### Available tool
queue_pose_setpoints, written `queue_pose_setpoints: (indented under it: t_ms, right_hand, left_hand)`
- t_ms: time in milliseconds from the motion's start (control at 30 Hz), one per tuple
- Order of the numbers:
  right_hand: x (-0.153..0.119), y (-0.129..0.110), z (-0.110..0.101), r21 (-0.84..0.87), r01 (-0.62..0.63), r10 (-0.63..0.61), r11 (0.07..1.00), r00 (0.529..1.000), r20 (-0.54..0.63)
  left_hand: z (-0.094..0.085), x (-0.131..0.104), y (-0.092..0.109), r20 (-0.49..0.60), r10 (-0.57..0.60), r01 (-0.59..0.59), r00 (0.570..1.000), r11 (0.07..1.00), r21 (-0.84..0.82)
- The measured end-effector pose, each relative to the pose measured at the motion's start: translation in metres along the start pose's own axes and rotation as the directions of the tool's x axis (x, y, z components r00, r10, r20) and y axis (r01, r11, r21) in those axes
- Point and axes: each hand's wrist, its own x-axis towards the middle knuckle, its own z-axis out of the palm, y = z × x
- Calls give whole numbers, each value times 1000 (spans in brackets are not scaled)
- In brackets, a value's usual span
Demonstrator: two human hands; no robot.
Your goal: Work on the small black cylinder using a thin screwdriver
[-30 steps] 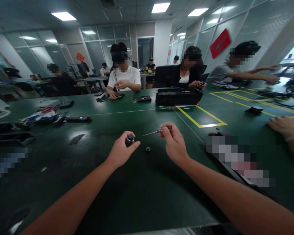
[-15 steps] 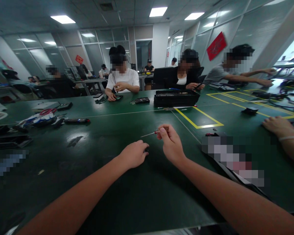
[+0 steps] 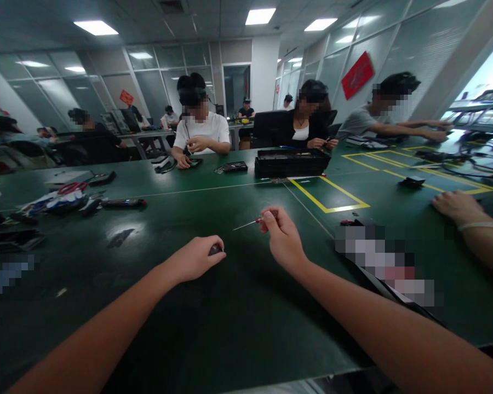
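Above the green table (image 3: 230,328), my right hand (image 3: 282,232) grips a thin screwdriver (image 3: 258,221) by its reddish handle, the metal shaft pointing left. My left hand (image 3: 201,257) is closed around a small dark rounded object (image 3: 216,249), which shows between thumb and fingers; most of it is hidden. The screwdriver's tip lies a little up and to the right of my left hand, apart from it. The two hands do not touch each other.
A black box (image 3: 291,163) stands ahead, with yellow tape (image 3: 347,209) nearby. At the left lie a dark cylindrical tool (image 3: 124,203) and gloves (image 3: 55,201). Another person's hand (image 3: 458,207) rests at the right, beyond a blurred packet (image 3: 388,262). Several people sit across the table.
My left hand has moved left, away from the screwdriver tip, and the dark object in it shows more. My right hand still holds the screwdriver. The view has shifted slightly.
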Motion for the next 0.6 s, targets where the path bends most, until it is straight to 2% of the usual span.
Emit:
queue_pose_setpoints:
  t_ms: [167, 233, 300, 367, 467, 600]
  right_hand:
    - [1, 0, -1, -17, -36, 37, 999, 999, 25]
    - [1, 1, -1, -16, -43, 43, 999, 999, 30]
    - [1, 2, -1, -12, -41, 42, 999, 999, 32]
    - [1, 3, -1, -9, -39, 39, 999, 999, 34]
    - [2, 4, -2, -10, -34, 34, 999, 999, 38]
    - [3, 7, -1, -22, -37, 38, 999, 999, 39]
  left_hand:
    - [-16, -22, -15, -110, -106, 79, 988, 970, -231]
    - [-22, -32, -22, -158, -170, 106, 973, 931, -348]
    - [-28, -43, -30, -243, -245, 91, 939, 856, -509]
    - [-35, -55, -36, -340, -357, 28, 870, 723, -690]
    - [-50, -75, -45, -401, -559, -91, 726, 500, -861]
    - [-72, -102, -64, -406, -748, -203, 525, 353, -913]
